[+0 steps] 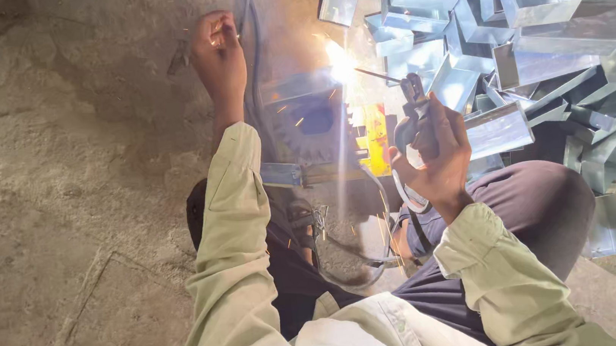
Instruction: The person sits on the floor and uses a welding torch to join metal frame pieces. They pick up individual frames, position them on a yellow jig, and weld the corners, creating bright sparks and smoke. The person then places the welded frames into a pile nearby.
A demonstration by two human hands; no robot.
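Rod (378, 75) up-left toward sparks, in right-hand (434, 153) holder (415, 101); left (217, 53) fisted, perhaps empty.

Left arm in pale green sleeve stretched forward, left hand (217, 53) curled into loose fist. Right arm bent, right hand (436, 153) clenched, knuckles up.

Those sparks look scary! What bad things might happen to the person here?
The sparks fly close to the bare left hand and right hand, so they might get burned. The bright flash could hurt the eyes. The pile of metal boxes sits close by, and its edges might scratch.
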